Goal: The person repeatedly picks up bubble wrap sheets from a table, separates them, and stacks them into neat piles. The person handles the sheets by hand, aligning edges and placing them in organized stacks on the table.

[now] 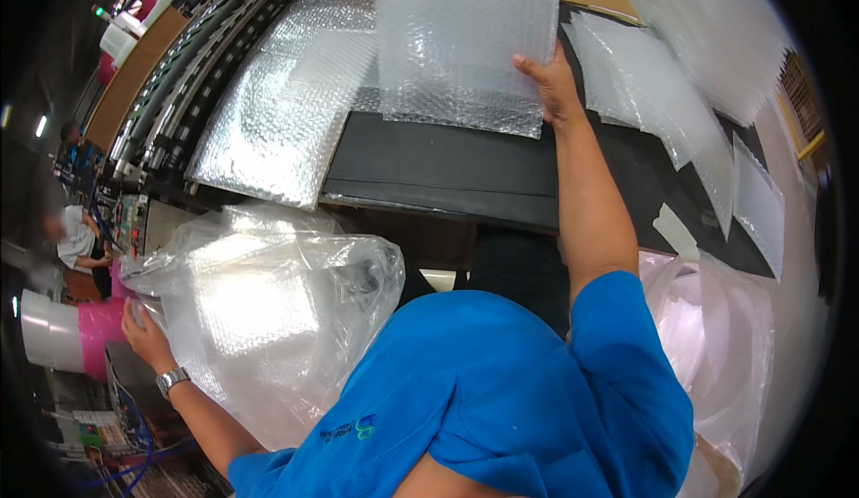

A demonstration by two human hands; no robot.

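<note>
Right hand pinched the bubble-wrap sheet by its right edge, above the black table. Left hand gripped the clear plastic bag stuffed with sheets. Judgement: sheet hung just left of the grip, so a firm edge pinch would have kept it flat.

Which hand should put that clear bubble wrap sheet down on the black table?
Probably the right hand: it already grips the clear bubble wrap sheet above the black table. The left hand is low at the big clear plastic bag.
</note>
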